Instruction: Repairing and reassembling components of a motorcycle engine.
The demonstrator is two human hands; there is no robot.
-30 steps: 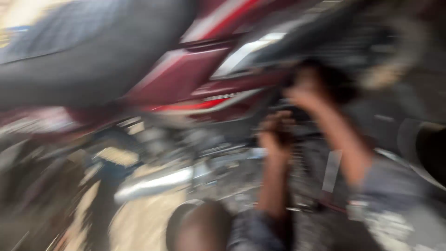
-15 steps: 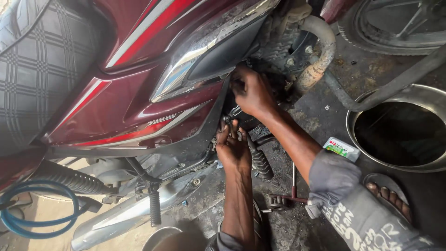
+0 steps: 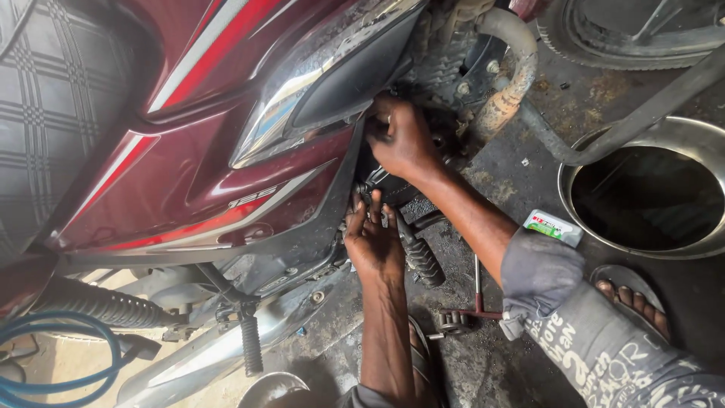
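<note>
Two hands work under a maroon motorcycle side panel [image 3: 226,174]. Our right hand [image 3: 404,140], fingers curled narrowly, grips some dark engine part we cannot make out, seemingly steadying it. Just below it, our left hand [image 3: 374,245] presses spread fingers against greasy metal beside the ribbed rubber footpeg [image 3: 421,261]. Nearer our right elbow, a steel wrench [image 3: 472,306] lies on oily concrete.

Glossy maroon plastic side panel [image 3: 226,181], quilted matt vinyl seat [image 3: 60,98], rusty rough exhaust pipe [image 3: 506,83], dull metal basin [image 3: 642,136].
</note>
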